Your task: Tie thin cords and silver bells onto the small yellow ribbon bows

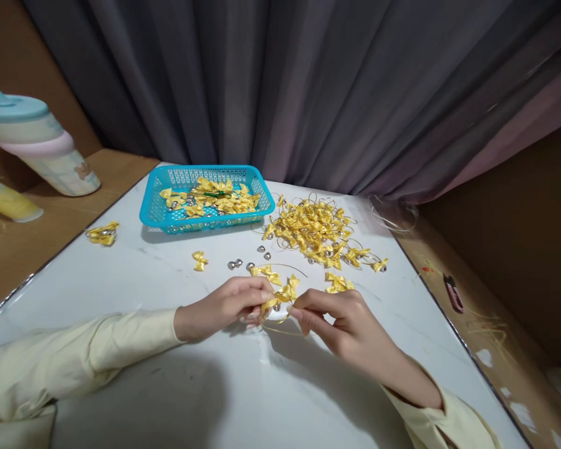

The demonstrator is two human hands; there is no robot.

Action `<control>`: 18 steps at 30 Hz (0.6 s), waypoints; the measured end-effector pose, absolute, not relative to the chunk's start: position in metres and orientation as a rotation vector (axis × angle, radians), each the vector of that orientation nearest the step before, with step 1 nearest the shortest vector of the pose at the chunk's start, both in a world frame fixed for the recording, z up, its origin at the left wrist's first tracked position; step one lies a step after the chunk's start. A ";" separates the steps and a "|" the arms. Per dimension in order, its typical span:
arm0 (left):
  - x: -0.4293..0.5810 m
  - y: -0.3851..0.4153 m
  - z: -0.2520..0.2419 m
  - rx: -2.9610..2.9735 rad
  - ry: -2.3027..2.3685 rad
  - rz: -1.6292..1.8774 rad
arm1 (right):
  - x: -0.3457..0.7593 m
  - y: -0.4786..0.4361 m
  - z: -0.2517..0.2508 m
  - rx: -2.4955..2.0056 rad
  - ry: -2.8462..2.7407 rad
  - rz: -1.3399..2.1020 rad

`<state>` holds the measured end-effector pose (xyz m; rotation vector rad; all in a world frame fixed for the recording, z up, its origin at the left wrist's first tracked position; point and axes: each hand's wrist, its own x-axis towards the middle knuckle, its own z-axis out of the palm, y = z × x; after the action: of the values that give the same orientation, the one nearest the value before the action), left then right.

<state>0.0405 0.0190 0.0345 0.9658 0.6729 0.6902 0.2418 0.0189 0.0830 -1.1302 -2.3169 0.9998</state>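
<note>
Near the middle of the white table [177, 386], my left hand [236, 302] pinches a yellow bow [268, 305] with gold cord looped around it and a silver bell [277, 307] beneath. My right hand [331, 318] closes thumb and forefinger on the gold cord at the bow's right side. Another yellow bow [288, 288] sticks up between the hands. Just beyond lie a loose bow [267, 272] and several silver bells [238, 263]. A large pile of yellow bows with gold cords [311, 227] sits behind my hands.
A blue basket [206, 228] of bows stands at the back left. Single bows [199, 260] and a small bundle [103, 234] lie left. A tumbler [42, 140] stands far left; a pink cutter [453, 294] lies right, beyond the table edge. A dark curtain [280, 81] hangs behind.
</note>
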 end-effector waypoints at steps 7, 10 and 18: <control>0.040 0.018 0.036 1.037 0.681 0.600 | 0.246 0.019 0.089 -1.116 -2.417 1.021; 0.040 0.018 0.037 1.078 0.665 0.568 | 0.246 0.018 0.091 -1.092 -2.458 1.025; 0.038 0.017 0.037 1.102 0.681 0.550 | 0.244 0.018 0.090 -1.084 -2.461 1.044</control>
<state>0.0381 0.0174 0.0373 1.1018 0.6813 0.5504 0.2445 0.0177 0.0896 -1.0842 -2.4610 1.0445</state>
